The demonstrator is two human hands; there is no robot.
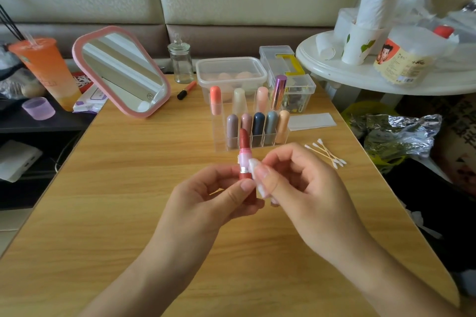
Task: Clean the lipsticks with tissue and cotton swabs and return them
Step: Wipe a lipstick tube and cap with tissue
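My left hand (219, 194) holds an uncapped red lipstick (244, 148) upright by its base above the middle of the wooden table (128, 187). A small folded white tissue (256, 175) is pinched in my right hand (301, 187) and pressed against the right side of the lipstick's tube. Behind them stands a clear acrylic organizer (219, 136) filled with several capped lipsticks in pastel and dark colours, plus a shiny purple one (279, 91). Several cotton swabs (325, 153) lie on the table to the right.
A pink-framed mirror (121, 71) leans at the back left beside an orange drink cup (46, 69). A glass jar (181, 61), lidded plastic boxes (231, 69) and a flat white sheet (311, 120) sit behind the organizer. A white side table (360, 71) with tissues stands at the right.
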